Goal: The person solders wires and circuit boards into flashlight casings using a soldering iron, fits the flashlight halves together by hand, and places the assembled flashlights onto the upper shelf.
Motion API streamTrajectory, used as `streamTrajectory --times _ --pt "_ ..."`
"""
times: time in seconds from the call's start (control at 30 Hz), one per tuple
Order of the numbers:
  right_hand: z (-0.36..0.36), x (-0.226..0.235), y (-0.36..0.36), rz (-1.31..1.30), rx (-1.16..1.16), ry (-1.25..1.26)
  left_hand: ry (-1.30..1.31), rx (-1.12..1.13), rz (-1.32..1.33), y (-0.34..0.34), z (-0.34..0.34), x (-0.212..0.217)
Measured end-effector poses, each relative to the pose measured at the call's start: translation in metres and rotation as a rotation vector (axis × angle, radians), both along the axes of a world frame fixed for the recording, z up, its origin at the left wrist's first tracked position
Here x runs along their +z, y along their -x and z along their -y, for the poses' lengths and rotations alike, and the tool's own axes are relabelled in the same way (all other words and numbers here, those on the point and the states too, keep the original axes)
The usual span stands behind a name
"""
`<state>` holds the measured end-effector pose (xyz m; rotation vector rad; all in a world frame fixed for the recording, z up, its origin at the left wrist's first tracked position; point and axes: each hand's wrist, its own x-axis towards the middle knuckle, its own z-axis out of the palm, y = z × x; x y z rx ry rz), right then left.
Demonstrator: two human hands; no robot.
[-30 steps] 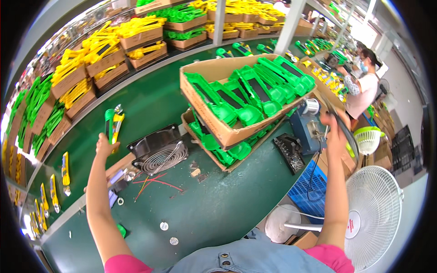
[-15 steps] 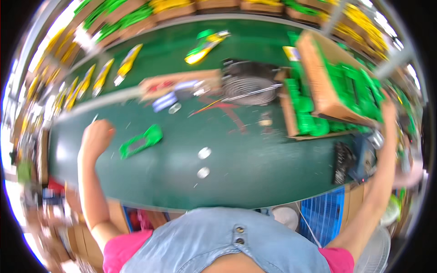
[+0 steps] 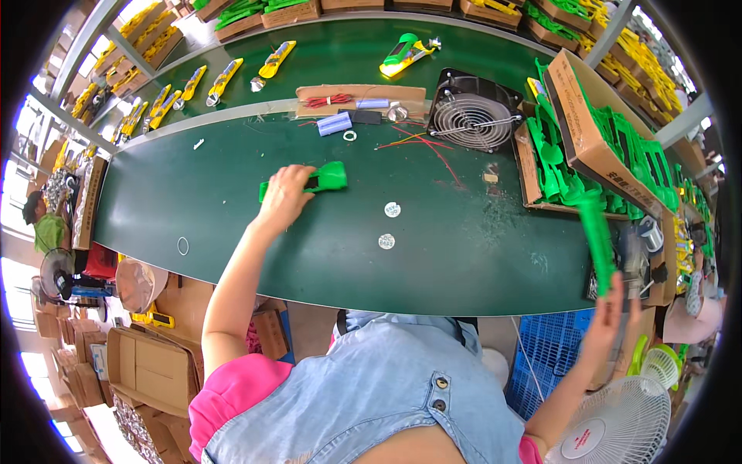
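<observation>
The green table (image 3: pixel 479 274) spans the view, and at its right the upper cardboard box (image 3: pixel 587 131) sits tilted on the lower box (image 3: pixel 528 162), both holding green shells. Beside them, the black fan (image 3: pixel 475 122) lies with its wire grille up.

The main change is at the hands. Half a second ago the right hand (image 3: pixel 607 321) was up at the upper box; now it is lower, near the table's right edge, with a long green piece (image 3: pixel 597 243) upright in front of it. Its fingers look closed around the lower end, though blur hides exactly how they sit.

The left hand (image 3: pixel 286 195) was off to the left, apart from the green shell (image 3: pixel 331 176) on the table; now it is over that shell, fingers bent across the middle and thumb at the near side, gripping it. Whether the shell is lifted at all I cannot tell. So the work now has a green part at each hand, well apart from one another.

Smaller things lie between: blue cells (image 3: pixel 334 124), two round stickers (image 3: pixel 393 209) and a white ring (image 3: pixel 350 136).
</observation>
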<state>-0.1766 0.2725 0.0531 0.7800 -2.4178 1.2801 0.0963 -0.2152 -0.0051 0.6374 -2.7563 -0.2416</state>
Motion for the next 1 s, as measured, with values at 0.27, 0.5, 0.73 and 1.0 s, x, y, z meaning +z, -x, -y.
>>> streamTrajectory --times 0.27,0.5,0.73,1.0 --pt "0.063 -0.105 -0.024 -0.036 0.308 0.038 -0.079 -0.503 -0.114 0.098 -0.066 0.006" --pt "0.094 -0.11 -0.024 0.162 0.178 -0.276 0.44 -0.304 -0.075 0.133 0.047 0.028" --pt "0.102 -0.088 -0.027 -0.186 0.219 -0.365 0.212 0.541 -0.053 0.164 0.311 0.033" --pt "0.101 -0.092 -0.025 -0.119 0.265 -0.412 0.345 0.753 0.129 0.224 0.384 -0.022"
